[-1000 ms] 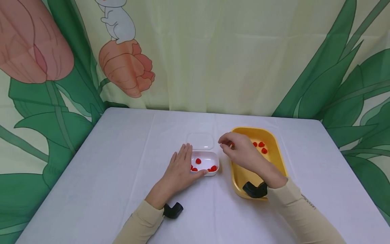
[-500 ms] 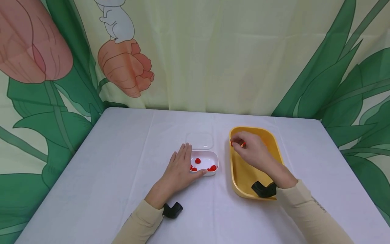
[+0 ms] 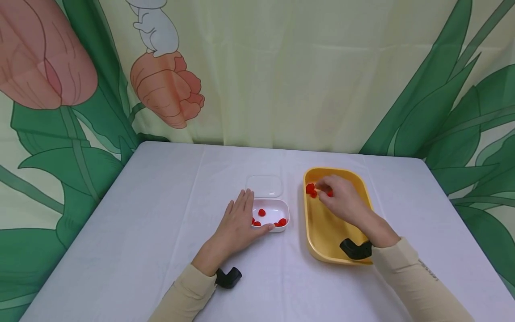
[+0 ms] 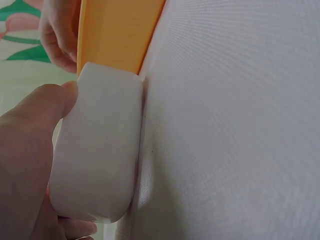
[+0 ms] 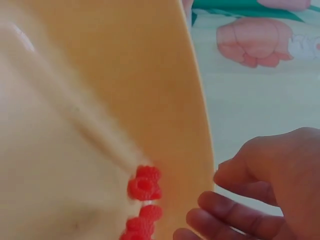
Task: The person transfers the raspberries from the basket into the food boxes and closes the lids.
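Note:
My left hand (image 3: 237, 214) lies along the left end of a small white box (image 3: 270, 204), fingers straight and thumb across its near rim. Several red raspberries (image 3: 262, 212) sit in the box; the hand covers part of it. In the left wrist view the thumb (image 4: 45, 102) touches the box's upper edge. My right hand (image 3: 342, 197) is over the far part of a yellow tray (image 3: 326, 257). Its thumb and fingers are apart with nothing between them. Raspberries (image 5: 145, 187) lie in the tray's far end, some hidden by this hand in the head view.
A clear lid (image 3: 264, 185) lies on the white tablecloth (image 3: 193, 179) just beyond the box. The tray stands right of the box, with a strip of cloth between them. A printed curtain (image 3: 306, 76) hangs behind the table.
My right hand has moved right from the tray's left rim to over its inside, uncovering raspberries near the far left corner. The left hand and the box have stayed put.

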Tool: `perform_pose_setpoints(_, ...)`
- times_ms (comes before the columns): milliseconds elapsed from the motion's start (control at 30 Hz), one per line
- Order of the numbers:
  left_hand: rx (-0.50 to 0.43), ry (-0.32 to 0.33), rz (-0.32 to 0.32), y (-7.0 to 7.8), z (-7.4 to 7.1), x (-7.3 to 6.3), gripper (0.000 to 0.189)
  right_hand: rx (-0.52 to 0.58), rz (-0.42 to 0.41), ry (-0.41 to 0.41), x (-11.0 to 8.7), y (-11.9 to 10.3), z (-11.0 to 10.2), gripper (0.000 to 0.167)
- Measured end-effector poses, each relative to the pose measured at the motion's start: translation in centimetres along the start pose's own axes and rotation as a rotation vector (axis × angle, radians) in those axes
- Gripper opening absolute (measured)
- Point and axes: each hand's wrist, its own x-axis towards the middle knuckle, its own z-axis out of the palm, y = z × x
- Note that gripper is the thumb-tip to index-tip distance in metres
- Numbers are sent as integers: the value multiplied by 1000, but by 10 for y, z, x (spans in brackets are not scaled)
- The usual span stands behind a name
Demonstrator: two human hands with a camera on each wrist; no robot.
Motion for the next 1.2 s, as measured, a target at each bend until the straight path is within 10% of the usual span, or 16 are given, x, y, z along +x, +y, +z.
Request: perform_pose_setpoints(1200,2,12,-6,-1,4,1,105,-104,126,-88,6,35,3,21)
